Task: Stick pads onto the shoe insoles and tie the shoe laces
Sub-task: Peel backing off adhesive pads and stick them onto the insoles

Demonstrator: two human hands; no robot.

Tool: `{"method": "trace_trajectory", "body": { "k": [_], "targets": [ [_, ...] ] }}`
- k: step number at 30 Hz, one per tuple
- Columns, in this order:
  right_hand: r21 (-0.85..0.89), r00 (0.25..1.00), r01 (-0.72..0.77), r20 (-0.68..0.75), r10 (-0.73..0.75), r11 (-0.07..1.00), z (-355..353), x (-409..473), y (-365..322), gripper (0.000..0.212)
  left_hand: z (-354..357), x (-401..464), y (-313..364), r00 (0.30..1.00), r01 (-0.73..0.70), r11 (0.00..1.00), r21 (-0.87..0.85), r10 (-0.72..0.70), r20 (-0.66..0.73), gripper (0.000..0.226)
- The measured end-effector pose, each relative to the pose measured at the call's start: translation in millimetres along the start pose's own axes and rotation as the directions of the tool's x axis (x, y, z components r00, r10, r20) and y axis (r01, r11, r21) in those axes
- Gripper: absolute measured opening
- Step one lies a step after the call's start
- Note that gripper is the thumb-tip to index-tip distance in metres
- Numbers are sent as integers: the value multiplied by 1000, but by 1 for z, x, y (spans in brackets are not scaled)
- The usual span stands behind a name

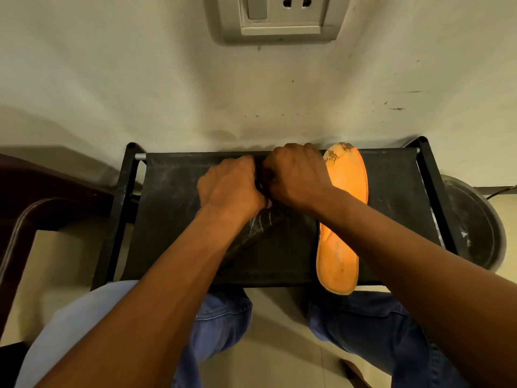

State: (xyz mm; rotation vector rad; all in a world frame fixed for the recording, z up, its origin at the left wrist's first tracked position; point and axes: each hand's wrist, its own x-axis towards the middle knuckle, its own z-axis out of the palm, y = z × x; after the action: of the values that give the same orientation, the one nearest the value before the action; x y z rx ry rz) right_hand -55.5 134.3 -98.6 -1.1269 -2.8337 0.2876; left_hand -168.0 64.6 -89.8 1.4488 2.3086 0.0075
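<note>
A dark shoe (258, 229) lies on the black fabric shelf (179, 219), mostly hidden under my hands and left forearm. My left hand (230, 186) and my right hand (296, 175) are both closed over its upper part, knuckles up and almost touching. What the fingers grip is hidden; it looks like the laces. An orange insole (340, 247) lies lengthwise just right of the shoe, its worn toe end at the back. My right forearm crosses over its middle. No pad is visible.
The shelf stands against a pale wall (167, 93) with a switch and socket plate (277, 18) high up. A dark round bin (472, 222) sits at the right, dark wooden furniture (42, 197) at the left. My knees in blue jeans (372, 323) are below the shelf's front edge.
</note>
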Motion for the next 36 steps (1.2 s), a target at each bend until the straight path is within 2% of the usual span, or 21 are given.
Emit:
{"method": "trace_trajectory", "body": {
  "k": [5,8,12,16,20,23,28,30,36],
  "targets": [
    [-103,995,23,101,-12,994,-9,3,15,19,-6,-2,0,997,37,999,-5,-37,66,61],
    [-120,989,39,146,-21,992,-12,3,20,29,-8,-3,0,997,37,999,-14,-36,67,60],
    [-14,995,14,98,-12,1000,-8,1,9,35,-7,-4,2,998,23,1000,-10,-23,63,58],
    [-60,998,25,52,-22,998,-2,4,7,22,-8,-5,2,998,29,1000,-5,-29,62,59],
    [-130,989,48,145,-29,990,-13,3,20,31,-9,-5,2,997,36,999,-16,-35,72,60],
    [-111,979,55,203,-31,992,-19,0,22,38,-9,-6,2,997,36,999,-26,-34,71,60],
    [-15,996,43,82,-42,999,-3,1,7,31,-8,-7,4,999,22,1000,1,-22,43,59],
    [-35,998,43,44,-42,998,3,2,6,29,-8,-7,4,998,26,1000,5,-26,50,60],
    [-134,985,50,171,-26,990,-11,4,23,34,-10,-6,3,996,43,999,-20,-41,73,60]
  ]
}}
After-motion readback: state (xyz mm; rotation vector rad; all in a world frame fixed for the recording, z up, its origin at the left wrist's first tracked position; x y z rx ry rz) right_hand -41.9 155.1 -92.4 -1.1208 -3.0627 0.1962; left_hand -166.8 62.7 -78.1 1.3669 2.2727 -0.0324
